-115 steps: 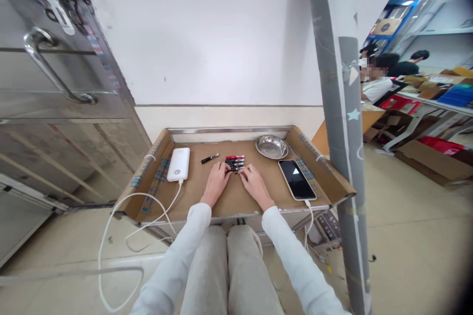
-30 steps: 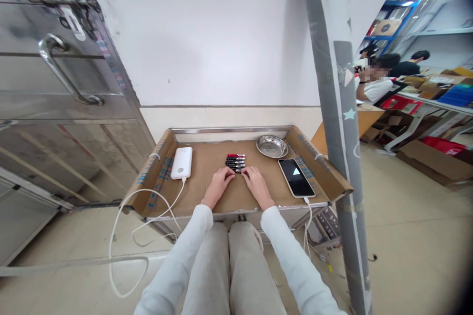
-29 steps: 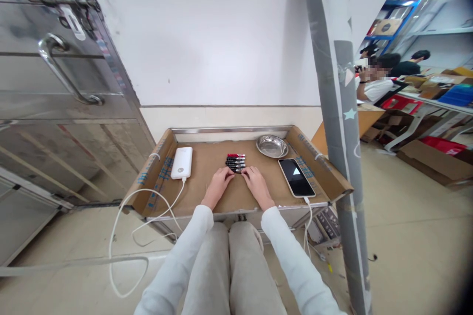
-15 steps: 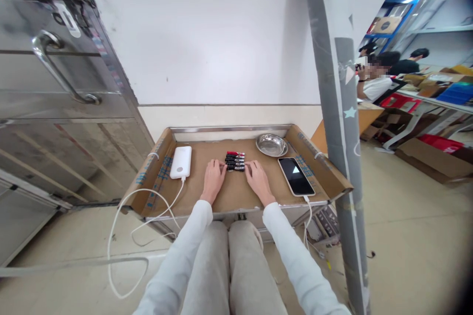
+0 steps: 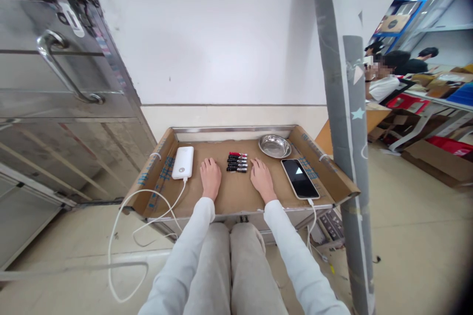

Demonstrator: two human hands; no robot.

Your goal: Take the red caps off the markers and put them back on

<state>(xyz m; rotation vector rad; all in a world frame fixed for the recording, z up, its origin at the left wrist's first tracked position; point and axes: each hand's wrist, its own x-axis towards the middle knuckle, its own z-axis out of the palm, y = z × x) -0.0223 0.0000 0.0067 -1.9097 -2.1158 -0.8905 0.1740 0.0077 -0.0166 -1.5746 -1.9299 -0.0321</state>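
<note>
Several marker pens point(image 5: 237, 162) lie side by side in a neat row on the cardboard-lined tray table point(image 5: 232, 192); the farthest has a red cap, the others are black. My left hand point(image 5: 210, 178) rests flat on the cardboard to the left of the row, fingers stretched out, holding nothing. To the right of the row my right hand point(image 5: 261, 179) lies flat too, fingers apart and empty. Neither hand touches the pens.
A white power bank point(image 5: 183, 162) with a white cable point(image 5: 121, 236) lies at the left. At the back right stands a small steel dish point(image 5: 274, 146); a phone point(image 5: 300, 178) lies at the right. A grey padded post point(image 5: 345, 108) rises at the right. People sit far right.
The loose black pen that lay apart has joined the row. Both hands were pinched at the nearest pen; they have since drawn apart to either side and now lie flat.
</note>
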